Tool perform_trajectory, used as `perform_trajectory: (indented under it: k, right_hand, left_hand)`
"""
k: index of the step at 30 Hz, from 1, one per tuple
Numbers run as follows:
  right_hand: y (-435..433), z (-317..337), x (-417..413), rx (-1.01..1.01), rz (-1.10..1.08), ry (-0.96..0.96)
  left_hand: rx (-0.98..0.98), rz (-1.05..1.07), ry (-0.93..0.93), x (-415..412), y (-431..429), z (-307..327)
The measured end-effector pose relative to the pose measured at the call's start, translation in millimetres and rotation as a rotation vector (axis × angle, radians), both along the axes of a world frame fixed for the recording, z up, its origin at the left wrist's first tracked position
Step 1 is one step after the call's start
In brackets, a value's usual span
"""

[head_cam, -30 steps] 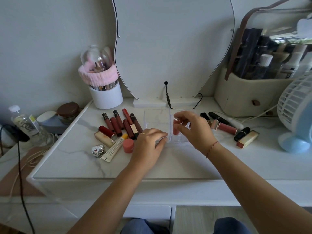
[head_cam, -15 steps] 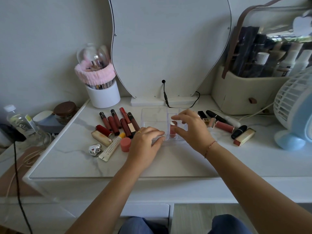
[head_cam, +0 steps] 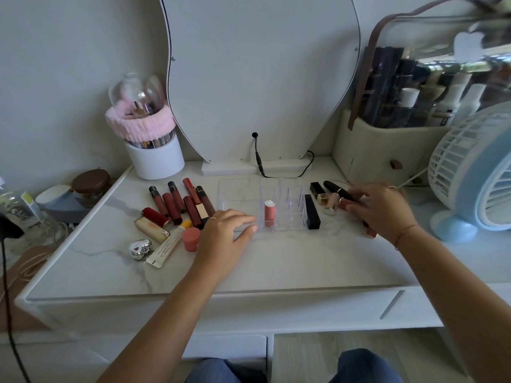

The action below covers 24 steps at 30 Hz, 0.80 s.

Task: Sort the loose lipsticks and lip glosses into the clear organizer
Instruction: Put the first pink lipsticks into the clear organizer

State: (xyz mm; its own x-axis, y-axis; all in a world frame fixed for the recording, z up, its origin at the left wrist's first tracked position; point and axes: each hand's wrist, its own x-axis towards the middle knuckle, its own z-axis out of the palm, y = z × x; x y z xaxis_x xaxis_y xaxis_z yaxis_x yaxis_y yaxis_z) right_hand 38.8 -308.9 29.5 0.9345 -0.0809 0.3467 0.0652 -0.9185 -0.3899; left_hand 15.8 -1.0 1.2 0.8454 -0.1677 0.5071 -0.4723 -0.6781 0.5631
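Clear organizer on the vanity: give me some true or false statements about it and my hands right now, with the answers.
1. One pink lipstick stands upright in a compartment of the clear organizer. True.
2. The right hand reaches over the dark red lip glosses. False: it is over the loose lipsticks to the right of the organizer, and the glosses lie to its left.
3. The left hand rests with straight fingers at the organizer's front edge. True.
4. The organizer's wide left section is packed with lip glosses. False: nothing shows in it.
5. The fan stands at the table's left end. False: it stands at the right end.
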Motion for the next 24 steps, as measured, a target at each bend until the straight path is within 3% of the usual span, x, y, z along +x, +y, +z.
perform_trajectory:
  k: [10,17,24]
  right_hand:
    - [4.5,-4.6,5.9,0.044,0.024,0.068]
    - [17.4,15.5,-9.4,0.378,0.223,-0.03]
    - [53.2,29.6,-18.0,0.825,0.5,0.109]
  left_hand:
    - [-0.002,0.013,0.001,-0.6,-0.5,0.3]
    - [0.006,0.009,-0.003,0.6,0.7,-1.4]
    - [0.001,0.008,-0.011,-1.4,0.0,0.9]
